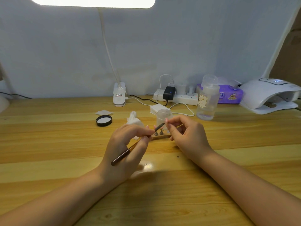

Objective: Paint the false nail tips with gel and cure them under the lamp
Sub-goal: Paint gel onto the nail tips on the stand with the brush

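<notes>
False nail tips point(158, 128) on small metal stands, wooden holder point(160, 136), mid-bench between hands. Left hand point(125, 144) fingers pinch slim dark brush point(128, 152). Right hand point(187, 136) fingers pinch brush's far end point(159, 126), likely cap. Judged step: readying brush before painting. Next: load gel from frosted open jar point(163, 116). Glossy white curing lamp point(268, 95) far right.

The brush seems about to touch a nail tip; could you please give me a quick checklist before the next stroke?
1. Brush gripped by left hand: ok.
2. Right hand fingers pinching the small part at the brush end: ok.
3. Nail tips on the wooden stand, upright: ok.
4. Gel loaded on bristles: cannot tell.
5. Jar lid off, jar open: ok.
6. Curing lamp within view at far right: ok.
</notes>
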